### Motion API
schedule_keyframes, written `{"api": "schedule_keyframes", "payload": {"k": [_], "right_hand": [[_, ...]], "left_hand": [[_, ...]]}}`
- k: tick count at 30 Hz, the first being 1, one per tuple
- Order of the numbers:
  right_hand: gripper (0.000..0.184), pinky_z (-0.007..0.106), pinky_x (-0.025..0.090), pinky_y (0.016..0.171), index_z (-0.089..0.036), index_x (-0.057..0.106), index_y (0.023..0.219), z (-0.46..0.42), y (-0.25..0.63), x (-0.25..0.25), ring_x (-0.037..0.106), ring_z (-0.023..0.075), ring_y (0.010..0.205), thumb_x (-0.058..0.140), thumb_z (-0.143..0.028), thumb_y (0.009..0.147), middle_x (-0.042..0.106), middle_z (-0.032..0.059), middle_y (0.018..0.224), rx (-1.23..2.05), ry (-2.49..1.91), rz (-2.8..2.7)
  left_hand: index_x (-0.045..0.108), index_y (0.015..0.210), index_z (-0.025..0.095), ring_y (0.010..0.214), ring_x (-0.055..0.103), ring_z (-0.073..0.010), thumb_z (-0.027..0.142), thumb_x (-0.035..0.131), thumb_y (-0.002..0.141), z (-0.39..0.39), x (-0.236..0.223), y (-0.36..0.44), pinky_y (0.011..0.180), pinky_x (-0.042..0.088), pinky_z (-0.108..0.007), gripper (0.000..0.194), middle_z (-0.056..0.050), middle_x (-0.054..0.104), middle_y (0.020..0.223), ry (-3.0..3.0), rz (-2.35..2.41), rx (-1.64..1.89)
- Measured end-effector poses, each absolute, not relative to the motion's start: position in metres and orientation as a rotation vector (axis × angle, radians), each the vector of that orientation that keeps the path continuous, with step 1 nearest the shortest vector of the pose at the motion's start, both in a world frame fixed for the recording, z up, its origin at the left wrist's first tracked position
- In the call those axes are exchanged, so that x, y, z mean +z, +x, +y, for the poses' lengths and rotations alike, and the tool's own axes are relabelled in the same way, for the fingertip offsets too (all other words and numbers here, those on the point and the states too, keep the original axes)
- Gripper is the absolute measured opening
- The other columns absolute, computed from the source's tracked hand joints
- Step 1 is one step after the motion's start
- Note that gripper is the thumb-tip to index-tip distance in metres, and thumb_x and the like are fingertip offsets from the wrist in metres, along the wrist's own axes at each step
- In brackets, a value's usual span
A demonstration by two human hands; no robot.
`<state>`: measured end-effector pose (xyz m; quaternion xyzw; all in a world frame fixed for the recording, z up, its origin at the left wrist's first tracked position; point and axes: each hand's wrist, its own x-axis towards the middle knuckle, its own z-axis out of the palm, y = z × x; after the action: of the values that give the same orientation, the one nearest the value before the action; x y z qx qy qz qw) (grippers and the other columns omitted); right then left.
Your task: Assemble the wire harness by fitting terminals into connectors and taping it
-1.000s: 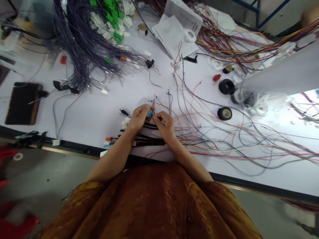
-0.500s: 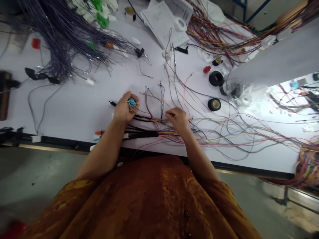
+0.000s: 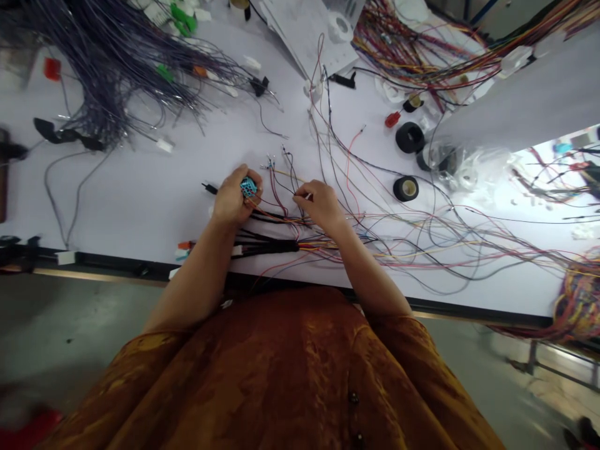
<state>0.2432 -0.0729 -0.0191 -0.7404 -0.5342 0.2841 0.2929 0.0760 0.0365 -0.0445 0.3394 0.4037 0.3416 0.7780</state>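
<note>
My left hand [image 3: 237,195] is closed around a turquoise connector housing [image 3: 248,187], whose face with rows of holes points up. Thin wires run from the housing toward the right. My right hand [image 3: 319,203] pinches a dark thin wire [image 3: 291,167] between thumb and fingertips; its terminal end lies up and to the left of the fingers. Several red and yellow wires with metal terminals [image 3: 269,164] lie between the two hands. Below them, a black-taped wire bundle [image 3: 276,245] stretches along the table's near edge.
Purple wires [image 3: 112,69] are heaped at the far left. Black tape rolls [image 3: 405,188] stand at the right, near a clear plastic bag [image 3: 462,165]. Papers [image 3: 300,37] with a white tape roll [image 3: 339,27] lie at the back. Multicoloured wires [image 3: 407,50] fill the back right.
My right hand has moved left and slightly up, and its fingers now meet the dark wire, whose terminal end has shifted left. My left hand keeps hold of the connector housing.
</note>
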Motion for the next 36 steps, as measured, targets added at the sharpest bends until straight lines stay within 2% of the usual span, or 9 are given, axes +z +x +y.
{"api": "schedule_keyframes", "payload": {"k": [6, 11, 16, 19, 23, 28, 30, 34, 36], "right_hand": [[0.009, 0.024, 0.044, 0.063, -0.015, 0.063, 0.074, -0.067, 0.242, -0.01, 0.056, 0.0101, 0.062, 0.062, -0.022, 0.08, 0.064, -0.0014, 0.068, 1.1, -1.803, -1.179], [0.007, 0.02, 0.048, 0.059, -0.018, 0.053, 0.081, -0.056, 0.234, -0.001, 0.06, 0.0076, 0.063, 0.054, -0.022, 0.087, 0.07, 0.0015, 0.084, 1.28, -1.514, -0.886], [0.01, 0.019, 0.038, 0.05, -0.02, 0.048, 0.084, -0.04, 0.229, 0.012, 0.052, 0.006, 0.055, 0.053, -0.026, 0.09, 0.069, 0.0004, 0.084, 1.204, -1.439, -0.956], [0.008, 0.022, 0.035, 0.053, -0.02, 0.053, 0.081, -0.038, 0.232, 0.014, 0.048, 0.008, 0.056, 0.059, -0.021, 0.085, 0.065, -0.0018, 0.072, 0.991, -1.672, -1.222], [0.016, 0.024, 0.036, 0.057, -0.019, 0.053, 0.068, -0.04, 0.24, 0.012, 0.05, 0.0103, 0.06, 0.056, -0.019, 0.084, 0.059, -0.0015, 0.063, 0.743, -1.901, -1.34], [0.015, 0.022, 0.038, 0.051, -0.021, 0.044, 0.075, -0.041, 0.24, 0.007, 0.052, 0.0065, 0.054, 0.047, -0.027, 0.089, 0.07, 0.0035, 0.094, 0.931, -1.701, -1.083], [0.014, 0.023, 0.039, 0.054, -0.022, 0.044, 0.075, -0.042, 0.239, 0.003, 0.052, 0.0076, 0.055, 0.046, -0.025, 0.088, 0.07, 0.0036, 0.091, 0.859, -1.751, -1.143], [0.012, 0.027, 0.043, 0.065, -0.022, 0.049, 0.075, -0.041, 0.241, -0.005, 0.058, 0.0136, 0.068, 0.048, -0.023, 0.087, 0.065, 0.0017, 0.073, 0.591, -1.945, -1.225], [0.012, 0.027, 0.045, 0.065, -0.022, 0.049, 0.076, -0.039, 0.243, -0.008, 0.06, 0.0144, 0.071, 0.048, -0.026, 0.087, 0.067, 0.0028, 0.076, 0.66, -1.885, -1.056]], "left_hand": [[0.056, 0.058, 0.016, 0.037, 0.041, -0.0055, 0.042, 0.057, 0.091, 0.037, -0.048, 0.074, 0.031, 0.022, -0.018, 0.041, 0.0, 0.052, 0.054, 0.717, 0.845, 0.743], [0.057, 0.06, 0.017, 0.038, 0.042, -0.006, 0.039, 0.057, 0.092, 0.036, -0.05, 0.076, 0.032, 0.023, -0.017, 0.039, 0.0, 0.052, 0.053, 0.728, 0.866, 0.755], [0.061, 0.064, 0.016, 0.039, 0.04, -0.0055, 0.038, 0.054, 0.095, 0.033, -0.049, 0.078, 0.032, 0.021, -0.017, 0.039, -0.001, 0.053, 0.054, 0.73, 0.846, 0.779], [0.062, 0.066, 0.014, 0.039, 0.039, -0.0041, 0.043, 0.058, 0.093, 0.032, -0.048, 0.078, 0.034, 0.025, -0.017, 0.04, 0.0, 0.054, 0.058, 0.745, 0.815, 0.803], [0.064, 0.07, 0.014, 0.042, 0.04, -0.0041, 0.045, 0.057, 0.093, 0.031, -0.048, 0.076, 0.037, 0.026, -0.017, 0.039, -0.002, 0.058, 0.065, 0.751, 0.788, 0.797], [0.068, 0.075, 0.014, 0.043, 0.037, -0.0041, 0.049, 0.057, 0.093, 0.032, -0.047, 0.075, 0.039, 0.025, -0.019, 0.04, -0.004, 0.063, 0.072, 0.803, 0.769, 0.753], [0.069, 0.076, 0.014, 0.044, 0.037, -0.0044, 0.049, 0.056, 0.092, 0.032, -0.047, 0.075, 0.039, 0.025, -0.019, 0.041, -0.006, 0.066, 0.075, 0.795, 0.768, 0.746], [0.067, 0.074, 0.014, 0.046, 0.039, -0.005, 0.046, 0.055, 0.093, 0.032, -0.047, 0.075, 0.041, 0.026, -0.018, 0.039, -0.008, 0.068, 0.077, 0.759, 0.79, 0.737], [0.065, 0.073, 0.014, 0.046, 0.041, -0.0055, 0.044, 0.055, 0.093, 0.033, -0.046, 0.075, 0.041, 0.027, -0.018, 0.037, -0.007, 0.068, 0.075, 0.746, 0.814, 0.723]]}}
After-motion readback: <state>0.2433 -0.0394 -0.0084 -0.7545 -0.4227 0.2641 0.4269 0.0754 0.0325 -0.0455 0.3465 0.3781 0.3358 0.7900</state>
